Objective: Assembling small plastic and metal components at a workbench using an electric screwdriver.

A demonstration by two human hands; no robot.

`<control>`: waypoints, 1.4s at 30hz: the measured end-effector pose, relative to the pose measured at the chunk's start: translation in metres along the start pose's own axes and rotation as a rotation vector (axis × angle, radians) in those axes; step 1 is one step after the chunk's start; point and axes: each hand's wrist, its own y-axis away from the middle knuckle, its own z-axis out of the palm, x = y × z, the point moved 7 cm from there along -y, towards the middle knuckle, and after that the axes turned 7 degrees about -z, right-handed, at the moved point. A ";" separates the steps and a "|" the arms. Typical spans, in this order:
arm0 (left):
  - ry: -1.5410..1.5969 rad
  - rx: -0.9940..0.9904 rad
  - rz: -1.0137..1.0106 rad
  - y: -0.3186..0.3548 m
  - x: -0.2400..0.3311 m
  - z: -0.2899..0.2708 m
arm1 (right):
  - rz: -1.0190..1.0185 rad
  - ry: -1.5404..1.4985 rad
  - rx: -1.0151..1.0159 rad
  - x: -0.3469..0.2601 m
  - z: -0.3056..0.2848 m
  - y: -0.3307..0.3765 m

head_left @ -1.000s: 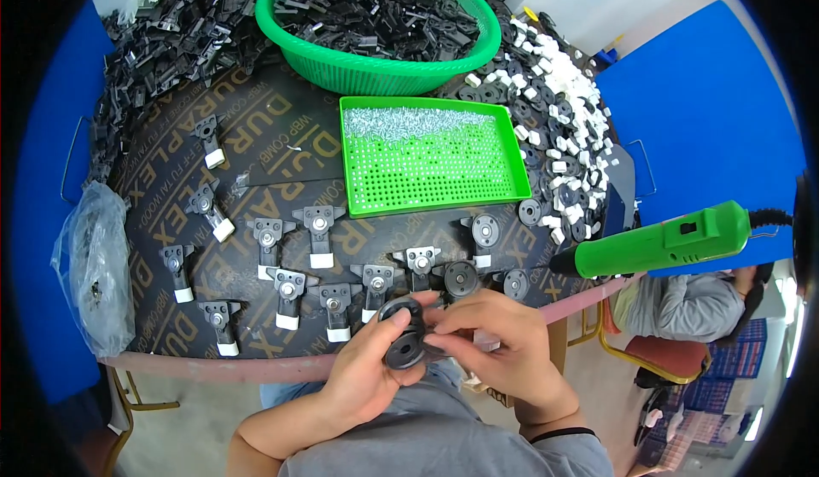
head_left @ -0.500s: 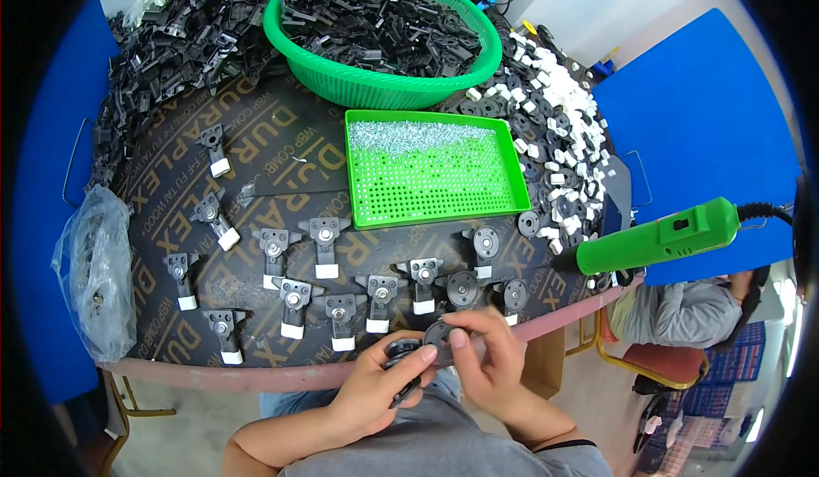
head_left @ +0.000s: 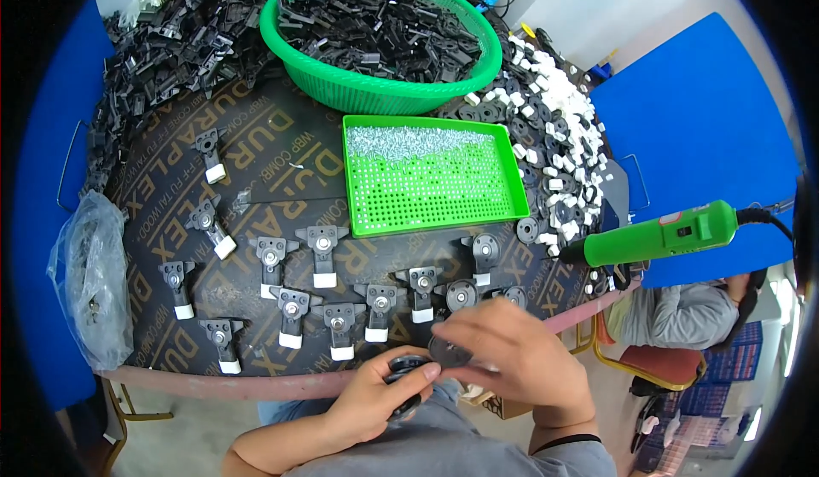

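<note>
Over the table's near edge, my left hand [head_left: 363, 404] is closed around a few black round discs [head_left: 408, 386], its thumb on top. Just right of it, my right hand [head_left: 529, 357] has its fingers around another black disc [head_left: 448, 354]; motion smears hand and disc, and the grip is partly hidden. Beyond my hands stand several black brackets with white ends [head_left: 339, 323], laid out on the dark table. Some on the right carry a round black disc [head_left: 461, 295] on top.
A green tray [head_left: 435, 227] of small silvery screws lies mid-table. Behind it sits a green basket [head_left: 375, 97] full of black parts, with more heaped at left. White blocks and black discs [head_left: 554, 184] spread at right. A green electric screwdriver [head_left: 661, 234] hangs near the right edge.
My right hand has turned over and moved slightly right, its back now showing, and covers a disc-topped bracket. My left hand keeps its hold on the discs, almost still.
</note>
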 end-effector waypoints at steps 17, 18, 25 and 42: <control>0.188 -0.254 -0.243 -0.004 -0.013 -0.001 | 0.222 0.251 0.378 0.050 0.040 -0.012; 0.187 -0.255 -0.243 -0.005 -0.013 0.000 | 0.246 0.248 0.376 0.052 0.041 -0.009; 0.209 -0.205 -0.234 -0.005 -0.010 0.000 | 0.266 0.234 0.334 0.056 0.040 -0.005; 0.217 -0.213 -0.231 -0.003 -0.011 -0.005 | 0.294 0.192 0.249 0.055 0.040 -0.009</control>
